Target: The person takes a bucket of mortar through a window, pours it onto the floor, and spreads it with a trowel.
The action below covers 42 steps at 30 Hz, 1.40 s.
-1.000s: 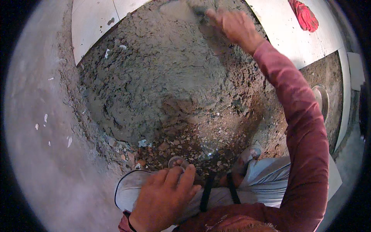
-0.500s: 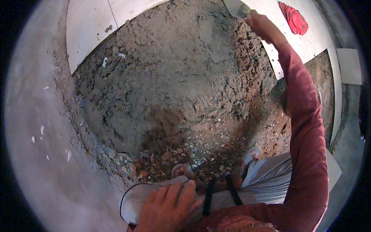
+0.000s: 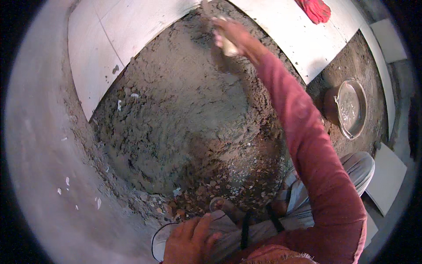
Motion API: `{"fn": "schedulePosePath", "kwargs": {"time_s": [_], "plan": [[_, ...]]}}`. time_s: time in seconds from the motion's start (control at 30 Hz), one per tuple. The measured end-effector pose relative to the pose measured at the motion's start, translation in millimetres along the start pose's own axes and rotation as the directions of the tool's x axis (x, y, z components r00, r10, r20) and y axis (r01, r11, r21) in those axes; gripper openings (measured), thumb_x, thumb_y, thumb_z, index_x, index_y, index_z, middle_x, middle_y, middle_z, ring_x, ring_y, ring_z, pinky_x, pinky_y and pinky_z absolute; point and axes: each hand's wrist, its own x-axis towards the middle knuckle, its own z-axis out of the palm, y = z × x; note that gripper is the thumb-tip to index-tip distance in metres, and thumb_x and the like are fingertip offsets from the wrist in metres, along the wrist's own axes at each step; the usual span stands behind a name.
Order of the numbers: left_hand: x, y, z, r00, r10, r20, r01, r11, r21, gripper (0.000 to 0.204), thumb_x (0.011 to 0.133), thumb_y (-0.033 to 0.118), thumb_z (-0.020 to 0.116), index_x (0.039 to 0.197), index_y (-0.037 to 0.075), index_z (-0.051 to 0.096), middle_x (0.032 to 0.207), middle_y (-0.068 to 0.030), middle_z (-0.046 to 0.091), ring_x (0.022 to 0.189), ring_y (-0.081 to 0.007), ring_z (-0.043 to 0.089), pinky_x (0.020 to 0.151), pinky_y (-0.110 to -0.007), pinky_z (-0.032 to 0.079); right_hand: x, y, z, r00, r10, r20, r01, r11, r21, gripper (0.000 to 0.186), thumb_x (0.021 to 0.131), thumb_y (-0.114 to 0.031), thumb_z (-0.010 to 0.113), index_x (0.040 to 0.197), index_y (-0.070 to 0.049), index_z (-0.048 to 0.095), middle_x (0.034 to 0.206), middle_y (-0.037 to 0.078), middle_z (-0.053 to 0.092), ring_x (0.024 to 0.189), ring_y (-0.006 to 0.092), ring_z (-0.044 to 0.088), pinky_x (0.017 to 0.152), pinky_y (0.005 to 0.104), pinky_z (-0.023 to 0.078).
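Observation:
My right hand (image 3: 233, 37) is stretched out over the bed of wet grey mortar (image 3: 176, 101). It is closed around the pale handle of a trowel (image 3: 228, 47). The trowel's blurred blade points to the far edge of the mortar, close to the white floor tiles (image 3: 145, 22). Whether the blade touches the mortar, I cannot tell. My left hand (image 3: 188, 240) lies on my left knee with its fingers stretched out, holding nothing.
On the right stands a bucket (image 3: 338, 105) with greyish liquid inside. A crumpled red cloth (image 3: 317, 10) lies on the white tiles (image 3: 290, 31) at the far right. Loose tiles (image 3: 387, 176) lie beside my right knee. Rubble (image 3: 237, 176) covers the ground before my feet. A grey wall (image 3: 39, 145) rises at the left.
My right hand has swept left across the far end of the mortar with the trowel. The view has shifted rightward, uncovering the bucket. My left hand stays on the knee.

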Motion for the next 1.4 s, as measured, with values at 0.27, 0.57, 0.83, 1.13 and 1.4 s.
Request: {"fn": "schedulePosePath", "kwargs": {"time_s": [0.27, 0.57, 0.83, 1.13, 1.4], "plan": [[-4.5, 4.1, 6.1, 0.998, -0.031, -0.051, 0.029, 0.999, -0.032, 0.057, 0.082, 0.010, 0.075, 0.135, 0.016, 0.052, 0.123, -0.0201, 0.059, 0.107, -0.0421, 0.058, 0.087, -0.051, 0.051, 9.0, 50.8, -20.9, 0.992, -0.015, -0.125, 0.085, 0.813, 0.576, 0.022, 0.098, -0.026, 0.050, 0.107, -0.006, 0.045, 0.071, 0.008, 0.050, 0.049, 0.0178, 0.048, 0.040, 0.0349, 0.045], [-6.1, 12.6, 5.4, 0.993, -0.108, 0.055, 0.107, 0.994, 0.028, 0.049, 0.090, 0.022, 0.068, 0.136, 0.015, 0.051, 0.129, -0.0189, 0.057, 0.114, -0.0425, 0.056, 0.091, -0.050, 0.049, -26.1, 52.7, 29.9, 0.993, -0.083, -0.086, 0.112, 0.899, 0.424, 0.028, 0.097, -0.030, 0.058, 0.113, -0.010, 0.047, 0.072, 0.005, 0.049, 0.053, 0.0140, 0.049, 0.042, 0.0292, 0.046], [-0.6, 23.3, -3.1, 0.997, -0.022, 0.077, 0.024, 1.000, -0.020, 0.049, 0.089, 0.019, 0.069, 0.135, 0.013, 0.052, 0.126, -0.0204, 0.058, 0.111, -0.0431, 0.057, 0.088, -0.050, 0.050, -23.0, 73.1, 27.8, 0.979, -0.002, -0.205, 0.141, 0.733, 0.666, 0.025, 0.097, -0.026, 0.053, 0.115, -0.010, 0.044, 0.073, 0.005, 0.050, 0.051, 0.0157, 0.048, 0.041, 0.0319, 0.045], [-2.0, 16.2, 7.4, 1.000, 0.010, 0.020, -0.009, 0.999, -0.051, 0.048, 0.087, 0.015, 0.071, 0.131, 0.008, 0.054, 0.118, -0.0218, 0.061, 0.102, -0.0440, 0.061, 0.081, -0.049, 0.052, -153.0, 93.6, -10.1, 0.948, -0.020, -0.317, 0.196, 0.822, 0.534, 0.026, 0.097, -0.030, 0.057, 0.112, -0.013, 0.043, 0.066, 0.003, 0.048, 0.046, 0.0141, 0.047, 0.038, 0.0305, 0.042], [-6.3, 24.4, 14.0, 0.982, 0.138, -0.131, -0.128, 0.988, 0.081, 0.038, 0.087, 0.029, 0.069, 0.118, 0.010, 0.061, 0.103, -0.0148, 0.066, 0.087, -0.0358, 0.066, 0.074, -0.044, 0.055, -31.4, 45.9, -18.2, 0.937, 0.010, -0.349, 0.238, 0.714, 0.659, 0.024, 0.098, -0.028, 0.053, 0.111, -0.010, 0.042, 0.071, 0.007, 0.050, 0.048, 0.0182, 0.048, 0.040, 0.0356, 0.045]]}}
